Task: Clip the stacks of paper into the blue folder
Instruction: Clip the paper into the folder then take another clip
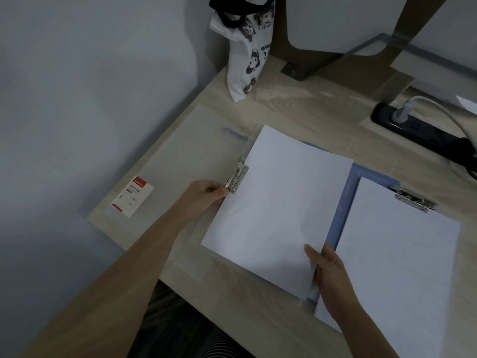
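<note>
Left forearm is reaching diagonally from the near left. The left grip [206, 193] is pinching the near end of a silver metal clip [237, 175] between thumb and curled fingers, at the left edge of the paper stack [278, 208].

Right grip [327, 270] is grasping that same stack at its near right corner. The thumb is lying on top and the fingers are tucked underneath, with the wrist coming in from the near right.

The stack is lying tilted across the left half of the open blue folder [348, 200], which is spread flat on the surface [296, 99]. A second stack [397, 254] is sitting on the right half, its far edge under a second clip [413, 198].

The folder's translucent cover [196, 140] is lying open to the left and carrying a white label [131, 196]. The label has a red band and white brand lettering, with print too small to read.

Far off, a white tote bag [247, 60] is showing cartoon faces and a few characters I cannot make out. A black power strip [418, 127] is lying far right with a white plug [398, 115] in it.
</note>
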A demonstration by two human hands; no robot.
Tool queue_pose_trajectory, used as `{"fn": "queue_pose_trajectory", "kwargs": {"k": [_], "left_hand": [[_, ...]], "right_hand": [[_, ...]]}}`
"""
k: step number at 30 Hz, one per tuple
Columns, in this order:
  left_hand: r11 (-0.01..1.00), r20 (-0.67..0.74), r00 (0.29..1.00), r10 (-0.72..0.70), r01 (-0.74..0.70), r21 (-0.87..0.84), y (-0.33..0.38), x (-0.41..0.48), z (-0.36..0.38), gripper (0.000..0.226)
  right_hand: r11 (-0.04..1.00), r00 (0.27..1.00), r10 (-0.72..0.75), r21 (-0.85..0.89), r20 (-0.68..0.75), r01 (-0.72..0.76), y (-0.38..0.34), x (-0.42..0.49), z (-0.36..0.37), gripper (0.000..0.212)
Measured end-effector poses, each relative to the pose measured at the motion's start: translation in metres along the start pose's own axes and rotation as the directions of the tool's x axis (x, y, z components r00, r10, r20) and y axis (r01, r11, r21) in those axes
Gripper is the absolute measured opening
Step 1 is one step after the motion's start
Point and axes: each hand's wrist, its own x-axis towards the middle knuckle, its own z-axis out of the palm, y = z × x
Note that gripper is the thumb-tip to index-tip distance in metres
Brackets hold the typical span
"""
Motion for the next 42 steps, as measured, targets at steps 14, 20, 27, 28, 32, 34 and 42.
{"fn": "queue_pose_trajectory", "kwargs": {"k": [14, 20, 27, 28, 32, 34, 42], "left_hand": [[0.997, -0.091, 0.995, 0.042, -0.048, -0.057, 0.014, -0.026, 0.006, 0.018], [0.951, -0.173, 0.942, 0.287, -0.302, -0.065, 0.059, -0.079, 0.032, 0.012], [0.898, 0.035, 0.908, 0.416, -0.405, -0.172, 0.118, -0.140, 0.107, 0.022], [0.890, 0.098, 0.890, 0.446, -0.429, -0.154, 0.121, -0.143, 0.121, 0.021], [0.881, 0.267, 0.845, 0.463, -0.472, -0.032, 0.118, -0.147, 0.185, 0.018], [0.876, 0.291, 0.846, 0.447, -0.480, 0.050, 0.110, -0.143, 0.216, 0.017], [0.844, -0.047, 0.954, 0.298, -0.240, 0.479, 0.036, -0.102, 0.277, 0.059]], "right_hand": [[0.836, 0.949, -0.285, -0.519, -0.134, 0.178, -0.011, -0.005, 0.009, 0.057], [0.789, 0.981, -0.117, -0.586, 0.151, 0.185, -0.042, -0.021, 0.007, 0.053], [0.993, 0.953, -0.013, -0.105, 0.304, 0.047, -0.091, -0.068, -0.048, 0.052], [0.997, 0.953, -0.036, -0.057, 0.302, 0.056, -0.096, -0.074, -0.061, 0.055], [0.988, 0.943, -0.123, 0.123, 0.310, 0.089, -0.108, -0.100, -0.125, 0.057], [0.976, 0.944, -0.150, 0.198, 0.294, 0.093, -0.108, -0.107, -0.154, 0.058], [0.991, 0.969, -0.027, -0.136, -0.245, -0.007, -0.053, -0.074, -0.225, 0.027]]}}
